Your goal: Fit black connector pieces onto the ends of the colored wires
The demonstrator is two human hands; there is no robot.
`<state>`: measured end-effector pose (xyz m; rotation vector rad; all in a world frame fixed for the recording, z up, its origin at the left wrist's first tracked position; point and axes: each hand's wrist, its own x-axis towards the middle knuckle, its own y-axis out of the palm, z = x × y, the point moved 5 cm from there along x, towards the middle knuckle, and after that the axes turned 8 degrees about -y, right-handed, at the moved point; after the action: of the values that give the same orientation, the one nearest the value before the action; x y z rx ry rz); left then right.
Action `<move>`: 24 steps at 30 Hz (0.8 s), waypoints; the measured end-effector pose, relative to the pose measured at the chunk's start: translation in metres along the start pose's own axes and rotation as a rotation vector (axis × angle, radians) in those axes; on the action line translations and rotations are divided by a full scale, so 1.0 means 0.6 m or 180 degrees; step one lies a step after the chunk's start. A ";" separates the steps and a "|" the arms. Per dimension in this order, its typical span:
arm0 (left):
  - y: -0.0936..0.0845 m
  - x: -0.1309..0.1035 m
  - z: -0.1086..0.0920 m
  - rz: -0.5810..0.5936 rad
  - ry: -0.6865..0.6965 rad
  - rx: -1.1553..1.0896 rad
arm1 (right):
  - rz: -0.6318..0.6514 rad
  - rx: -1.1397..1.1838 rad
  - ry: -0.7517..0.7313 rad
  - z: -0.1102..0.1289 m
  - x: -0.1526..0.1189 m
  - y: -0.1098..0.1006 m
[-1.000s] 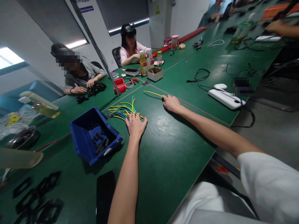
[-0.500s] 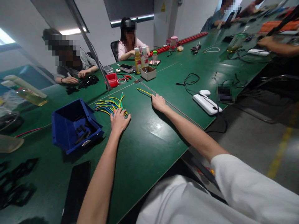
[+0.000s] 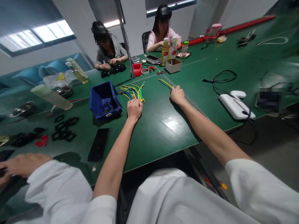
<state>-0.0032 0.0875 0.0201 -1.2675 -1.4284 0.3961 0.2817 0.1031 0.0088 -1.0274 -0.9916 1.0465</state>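
Observation:
A loose bundle of short yellow, green and blue wires [image 3: 132,90] lies fanned out on the green table. My left hand [image 3: 135,108] is closed at the near edge of that bundle, its fingers curled down; what is between the fingertips is hidden. Farther right, my right hand [image 3: 177,95] rests on the table with its fingers pinched on a single yellow wire [image 3: 165,82], whose free end points away to the left. Left of the bundle stands a blue bin [image 3: 95,104] with black parts [image 3: 107,107] inside.
A black phone [image 3: 98,144] lies near the front edge. Black frames [image 3: 63,129] lie to the left, where a neighbour's hand [image 3: 25,165] works. A white device [image 3: 235,106] with a black cable is at right. Bottles [image 3: 164,53] and a small box [image 3: 173,66] stand beyond.
My left hand has gone from spread fingers over the wires to curled fingers. The view has swung left, bringing in the neighbour's hand. My right hand still pinches the yellow wire.

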 end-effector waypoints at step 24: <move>-0.107 0.053 0.298 0.1774 -0.2282 0.1064 | -0.0160 0.0292 -0.0148 -0.002 -0.001 0.007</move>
<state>-0.1805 0.1624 0.0316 -1.2839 -1.4625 1.5228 0.2820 0.1031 0.0046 -0.9026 -0.9932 1.0689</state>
